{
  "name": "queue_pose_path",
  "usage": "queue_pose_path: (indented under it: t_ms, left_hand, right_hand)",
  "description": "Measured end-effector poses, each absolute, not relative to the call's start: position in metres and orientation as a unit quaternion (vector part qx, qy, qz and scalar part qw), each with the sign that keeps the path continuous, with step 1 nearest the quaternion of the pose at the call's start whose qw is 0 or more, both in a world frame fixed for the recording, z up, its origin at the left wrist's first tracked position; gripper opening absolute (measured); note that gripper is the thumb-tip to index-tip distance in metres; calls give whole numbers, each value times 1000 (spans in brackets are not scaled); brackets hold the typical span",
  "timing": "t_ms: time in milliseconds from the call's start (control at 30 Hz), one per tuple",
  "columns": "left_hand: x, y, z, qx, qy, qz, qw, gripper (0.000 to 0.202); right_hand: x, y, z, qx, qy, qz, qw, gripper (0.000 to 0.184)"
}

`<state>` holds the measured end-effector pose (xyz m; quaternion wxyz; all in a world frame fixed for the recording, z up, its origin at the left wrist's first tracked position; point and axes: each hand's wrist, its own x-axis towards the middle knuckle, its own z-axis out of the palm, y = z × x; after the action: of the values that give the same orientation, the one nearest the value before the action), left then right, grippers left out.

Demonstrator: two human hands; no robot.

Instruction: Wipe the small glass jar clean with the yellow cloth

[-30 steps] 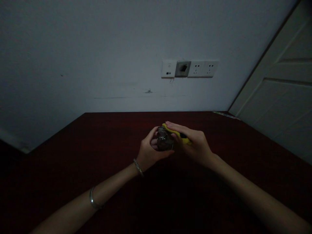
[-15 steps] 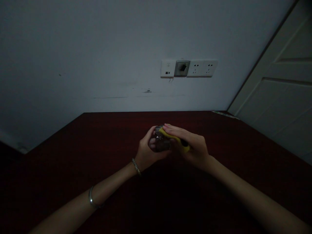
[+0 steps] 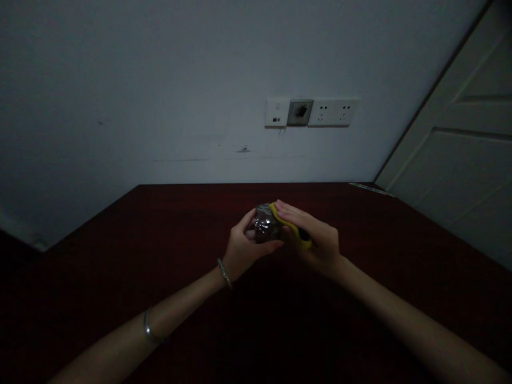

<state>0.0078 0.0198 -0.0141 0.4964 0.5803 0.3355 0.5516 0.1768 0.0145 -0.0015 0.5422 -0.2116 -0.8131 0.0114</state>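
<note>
My left hand (image 3: 242, 250) is wrapped round a small dark, shiny object (image 3: 264, 228), perhaps a glass jar; the dim light hides its details. It is held just above a dark red table (image 3: 160, 250). My right hand (image 3: 316, 240) presses a yellow cloth or sponge (image 3: 294, 230) against the object's right side and top, fingers flat and together over the cloth. Both hands meet at the middle of the table. Two bracelets show on my left wrist and forearm.
A white wall rises behind the table, with a row of sockets and a switch (image 3: 312, 112). A pale panelled door (image 3: 460, 144) stands at the right. The room is dim.
My right hand with the yellow cloth has shifted slightly over the object, back and forth. The left hand has turned the object a little. Both stay in the same spot.
</note>
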Motion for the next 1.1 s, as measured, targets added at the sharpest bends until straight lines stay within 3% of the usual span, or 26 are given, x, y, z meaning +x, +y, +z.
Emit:
queue_pose_path:
  t_ms: [133,267,567,867,1100]
  left_hand:
    - [7,25,-18,570,331,565,496,67]
    - [6,27,-21,577,327,562,495,65]
    - [5,23,-25,612,333,539,473,81]
    - [8,27,-26,582,366,541,483,76]
    - [4,37,-36,577,395,549,458,76]
  right_hand:
    - [182,17,-10,-155,-853,-44,496,56]
    - [180,17,-12,-129,-853,-53,503,55]
    - [170,15,-2,-295,-771,34,564,35]
    - [180,19,-11,-204,-863,-48,460,59]
    - [179,16,4,-146,-908,-126,372,46]
